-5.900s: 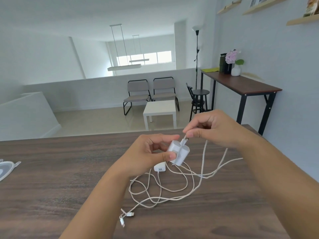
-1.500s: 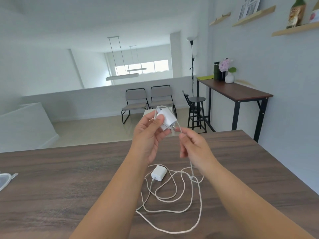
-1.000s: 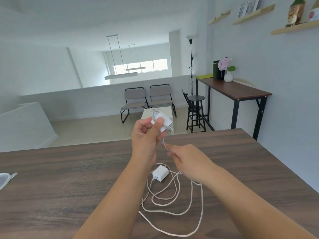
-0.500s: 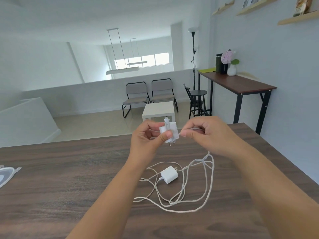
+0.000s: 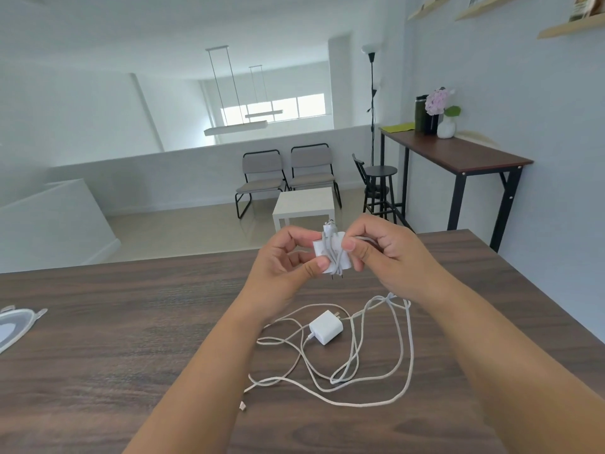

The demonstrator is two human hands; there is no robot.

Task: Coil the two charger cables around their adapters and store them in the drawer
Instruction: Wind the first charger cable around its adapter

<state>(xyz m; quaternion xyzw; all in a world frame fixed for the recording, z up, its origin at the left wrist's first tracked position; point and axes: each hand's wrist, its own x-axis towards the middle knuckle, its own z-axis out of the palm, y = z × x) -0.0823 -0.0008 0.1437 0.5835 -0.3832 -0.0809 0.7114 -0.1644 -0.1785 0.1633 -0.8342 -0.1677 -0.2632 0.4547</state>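
Head view. Left hand [image 5: 281, 260] grips a white adapter [image 5: 329, 255] above the worktop [image 5: 98, 339], thumb on its lower edge, prongs pointing down. Several turns of white cable [image 5: 332, 249] wrap the adapter. Right hand [image 5: 383, 253] is curled, thumb and fingers pinching the cable against the adapter's right side. Second adapter [image 5: 326, 326] lies flat on the worktop below the hands, amid loose cable loops [image 5: 404, 352]. Clear lid [image 5: 14, 326] at the worktop's left edge.
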